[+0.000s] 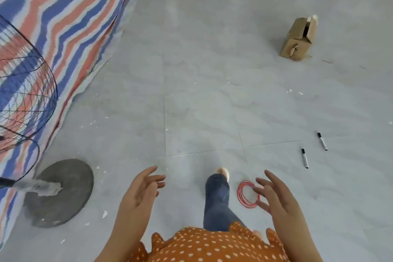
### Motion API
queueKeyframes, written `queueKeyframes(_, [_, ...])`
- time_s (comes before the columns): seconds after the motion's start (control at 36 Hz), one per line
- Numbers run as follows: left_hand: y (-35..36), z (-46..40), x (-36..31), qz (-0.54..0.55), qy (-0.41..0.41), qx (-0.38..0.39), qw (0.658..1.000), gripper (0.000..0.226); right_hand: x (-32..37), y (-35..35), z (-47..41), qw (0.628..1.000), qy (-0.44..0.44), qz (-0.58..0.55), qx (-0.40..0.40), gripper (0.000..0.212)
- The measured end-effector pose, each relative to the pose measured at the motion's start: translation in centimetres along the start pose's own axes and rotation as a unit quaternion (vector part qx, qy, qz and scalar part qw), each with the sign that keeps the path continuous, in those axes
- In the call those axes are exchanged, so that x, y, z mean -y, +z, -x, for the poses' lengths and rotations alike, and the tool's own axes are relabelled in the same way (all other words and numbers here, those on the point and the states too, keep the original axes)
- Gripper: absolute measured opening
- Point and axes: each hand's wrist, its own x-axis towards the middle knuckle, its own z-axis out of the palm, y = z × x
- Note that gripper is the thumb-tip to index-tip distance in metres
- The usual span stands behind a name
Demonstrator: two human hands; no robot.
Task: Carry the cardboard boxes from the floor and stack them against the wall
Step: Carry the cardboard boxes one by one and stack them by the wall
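My left grip (142, 189) and right grip (271, 192): both empty, fingers spread, loosely bent, raised before me. 1 cardboard box (298, 38) on floor (202, 91) far ahead to right, well apart from me, top flap ajar. Risks, my guess: red cord loop (246, 194) just beside my foot could snag step; 2 markers (313, 151) on route could roll underfoot; loose flap may tear if gripped.

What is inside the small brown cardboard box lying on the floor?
The small brown cardboard box has loose flaps, with only a dark gap showing between them. Its contents, if any, are hidden in shadow; nothing inside can be made out.
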Motion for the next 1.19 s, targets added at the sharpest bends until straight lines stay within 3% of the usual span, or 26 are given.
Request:
queueKeyframes(0.33, [8.4, -20.8, -11.0, 0.024, 0.029, 0.008, 0.999, 0.027, 11.5, -0.7, -21.7, 0.999, -0.037, -0.014, -0.031, 0.03])
queueKeyframes(0.47, [12.0, -28.0, -14.7, 0.008, 0.023, 0.039, 0.999, 0.025, 14.4, -1.2, -28.5, 0.999, -0.023, 0.004, -0.032, 0.03])
queueKeyframes(0.64, [15.9, -37.2, -18.3, -0.002, -0.003, 0.075, 0.997, 0.026, 16.6, -1.9, -36.4, 0.996, 0.015, -0.011, -0.086, 0.029])
queueKeyframes(0.97, [23.5, -60.1, -32.1, -0.037, 0.062, 0.153, 0.986, 0.025, 26.3, 0.6, -56.1, 0.984, 0.004, -0.061, -0.168, 0.029])
queueKeyframes(1.19, [31.2, -68.6, -38.3, -0.069, 0.048, 0.231, 0.969, 0.027, 28.9, -1.8, -64.4, 0.967, 0.054, -0.098, -0.227, 0.028])
